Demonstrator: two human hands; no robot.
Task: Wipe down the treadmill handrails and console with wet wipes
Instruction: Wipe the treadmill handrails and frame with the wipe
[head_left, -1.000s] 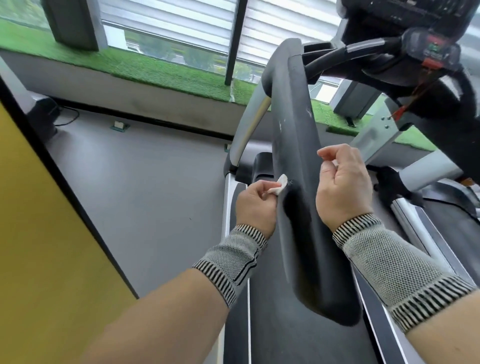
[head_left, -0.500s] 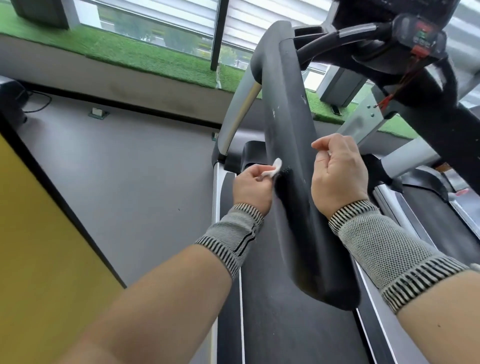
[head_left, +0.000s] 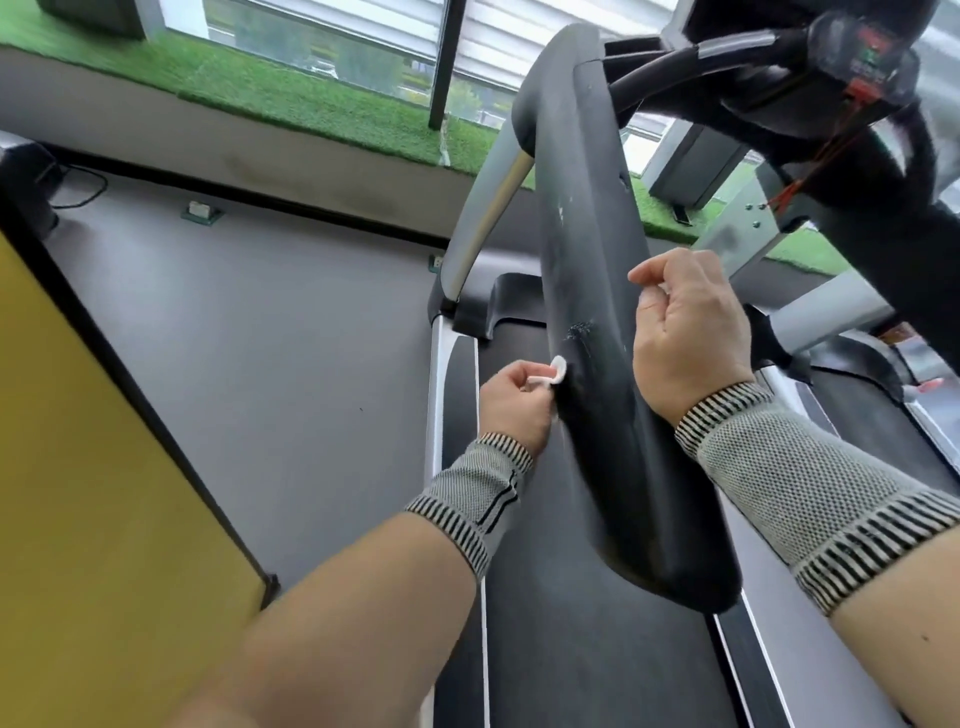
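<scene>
While the left hand (head_left: 511, 402) pinches a wet wipe (head_left: 555, 374) against the handrail (head_left: 597, 364) at its 9 o'clock edge, right hand (head_left: 688, 332) pinches the other end; handrail wiping underway, next slide toward 12 o'clock.

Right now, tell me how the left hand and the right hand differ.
The left hand sits lower, on the left side of the black handrail; the right hand sits higher, on the handrail's right side. The left hand pinches a clearly visible white wipe at the handrail's edge; only a sliver of white shows in the right hand's pinched fingers. Both have curled fingers and wear grey striped wrist sleeves.
</scene>
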